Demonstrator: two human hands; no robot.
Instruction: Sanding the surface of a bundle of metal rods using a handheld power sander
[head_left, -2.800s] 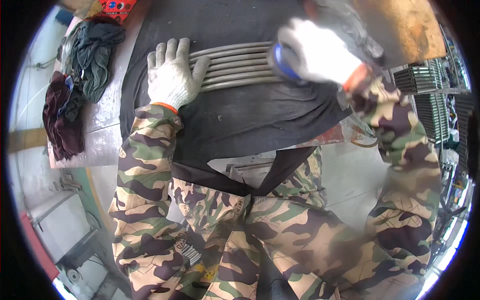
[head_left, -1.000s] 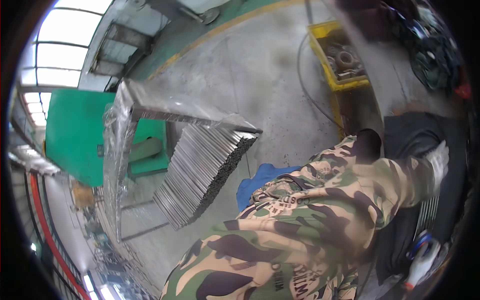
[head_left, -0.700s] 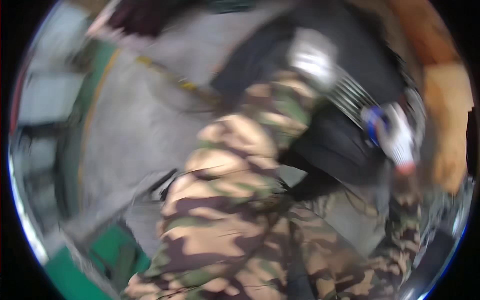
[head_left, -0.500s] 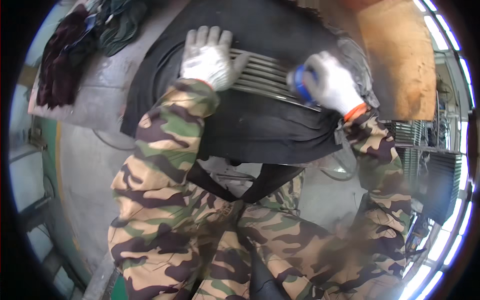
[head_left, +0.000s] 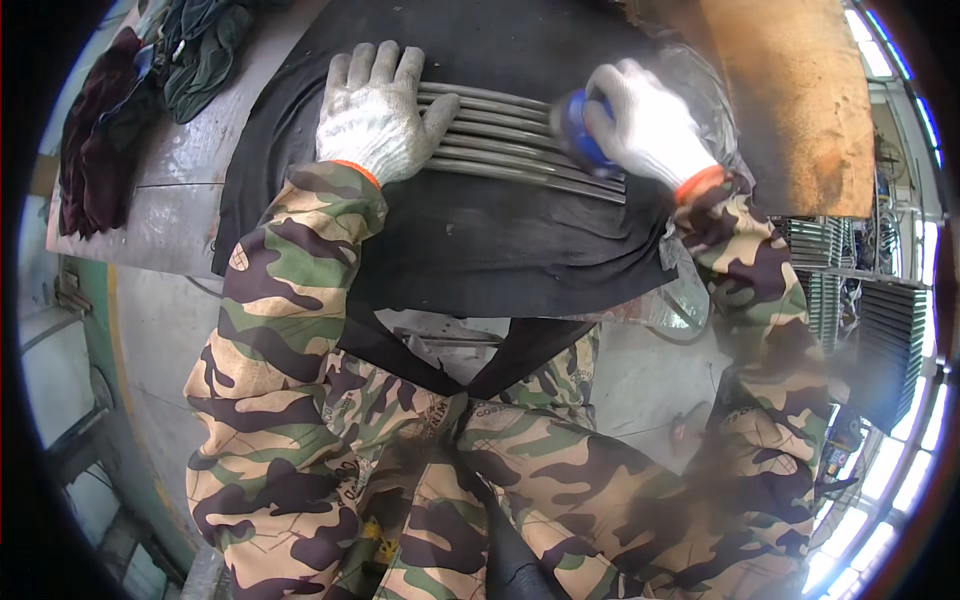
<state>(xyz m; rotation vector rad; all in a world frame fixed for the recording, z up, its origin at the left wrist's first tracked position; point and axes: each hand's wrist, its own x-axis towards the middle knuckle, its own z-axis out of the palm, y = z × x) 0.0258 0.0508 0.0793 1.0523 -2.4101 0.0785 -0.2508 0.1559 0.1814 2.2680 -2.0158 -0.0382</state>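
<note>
Several slim, shiny metal rods (head_left: 510,143) lie side by side on a black cloth (head_left: 470,250) spread over the table. My left hand (head_left: 375,115), in a whitish work glove, rests flat over their left ends with its fingers stretched out. Toward the right ends, my right hand (head_left: 635,120), gloved the same way, is closed around a blue rounded tool (head_left: 585,132). Motion blurs this tool, so its exact kind is unclear. Its pale lower face is against or just over the rods, and my fingers hide part of its body.
Dark rumpled cloths (head_left: 100,140) lie on the table at the far left. A stained brown board (head_left: 795,110) stands at the far right. Below it are racks of stacked metal bars (head_left: 885,335). Clear plastic sheeting (head_left: 685,300) hangs at the table's near right edge.
The whole view has shifted slightly. My left hand has moved left, baring more of the rods' left part. My right hand and the blue tool have moved slightly left and farther away in the picture.
</note>
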